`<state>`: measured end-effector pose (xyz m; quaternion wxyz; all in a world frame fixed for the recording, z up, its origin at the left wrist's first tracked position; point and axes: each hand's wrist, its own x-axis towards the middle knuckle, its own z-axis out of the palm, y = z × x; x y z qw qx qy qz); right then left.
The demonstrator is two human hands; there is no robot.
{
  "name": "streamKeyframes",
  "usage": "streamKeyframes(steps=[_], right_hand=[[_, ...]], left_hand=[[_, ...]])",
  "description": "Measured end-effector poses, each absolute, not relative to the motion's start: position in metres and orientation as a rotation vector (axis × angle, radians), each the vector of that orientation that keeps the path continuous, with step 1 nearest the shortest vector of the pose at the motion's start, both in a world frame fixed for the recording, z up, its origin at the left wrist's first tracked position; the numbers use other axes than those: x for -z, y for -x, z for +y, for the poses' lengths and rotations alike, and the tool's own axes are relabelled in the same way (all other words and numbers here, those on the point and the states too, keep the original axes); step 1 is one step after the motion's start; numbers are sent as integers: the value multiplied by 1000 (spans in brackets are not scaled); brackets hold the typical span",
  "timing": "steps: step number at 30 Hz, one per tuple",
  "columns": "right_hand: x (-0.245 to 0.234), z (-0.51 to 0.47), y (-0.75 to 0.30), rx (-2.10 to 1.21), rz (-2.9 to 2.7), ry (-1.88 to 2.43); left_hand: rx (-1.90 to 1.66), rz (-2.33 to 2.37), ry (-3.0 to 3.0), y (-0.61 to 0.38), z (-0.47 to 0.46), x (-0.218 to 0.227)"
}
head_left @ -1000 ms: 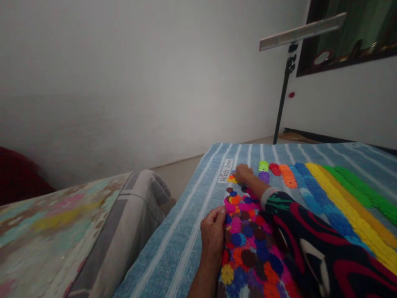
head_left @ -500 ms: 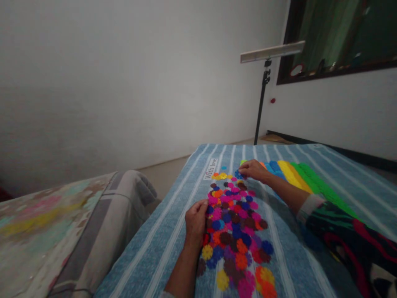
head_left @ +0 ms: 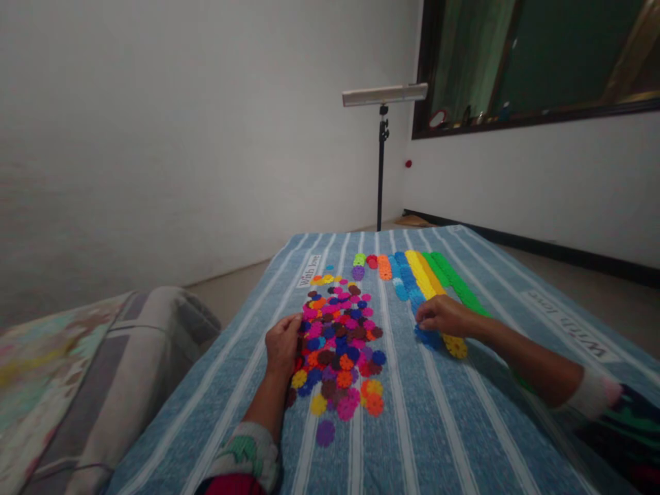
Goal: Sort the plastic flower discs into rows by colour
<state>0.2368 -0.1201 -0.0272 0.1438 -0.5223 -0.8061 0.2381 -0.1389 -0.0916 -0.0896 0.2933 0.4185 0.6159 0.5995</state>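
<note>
A heap of mixed flower-shaped plastic discs (head_left: 337,330) lies on the striped cloth. My left hand (head_left: 282,342) rests at the heap's left edge with its fingers pressed together; anything between them is hidden. To the right, my right hand (head_left: 441,316) pinches a blue flower-shaped disc (head_left: 423,334) at the near end of the row of blue discs (head_left: 410,280). Beside that row run overlapping yellow discs (head_left: 425,275) and green discs (head_left: 454,278). Shorter groups of orange discs (head_left: 384,267), red discs (head_left: 372,261) and light green discs (head_left: 359,260) sit farther left.
Blue cloth with white stripes (head_left: 412,426) covers the table. A single purple disc (head_left: 325,433) lies at the heap's near end. Left of the table is a cloth-covered surface (head_left: 128,357). Behind the table a lamp on a black stand (head_left: 381,165) stands by the wall.
My right hand has moved from the far end of the heap, nearer and rightward, to the blue row with the blue disc. The view has turned right; my left hand stays by the heap.
</note>
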Motion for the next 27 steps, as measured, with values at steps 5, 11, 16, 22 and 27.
streamKeyframes(steps=[5, 11, 16, 22, 27], right_hand=[[36, -132, -241, -613, -2413, 1557], [55, -131, -245, -369, -2478, 1639], [61, -129, -240, -170, -2485, 1693], [50, -111, -206, -120, -2451, 1648], [44, -60, -148, -117, -2494, 1501]], left_hand=[[-1586, 1656, -1138, 136, -94, 86], [-1558, 1646, -1190, 135, -100, 83], [-1535, 1638, -1217, 136, -101, 85], [-1528, 1567, -1182, 139, -102, 91], [-1517, 1536, -1112, 138, -107, 92]])
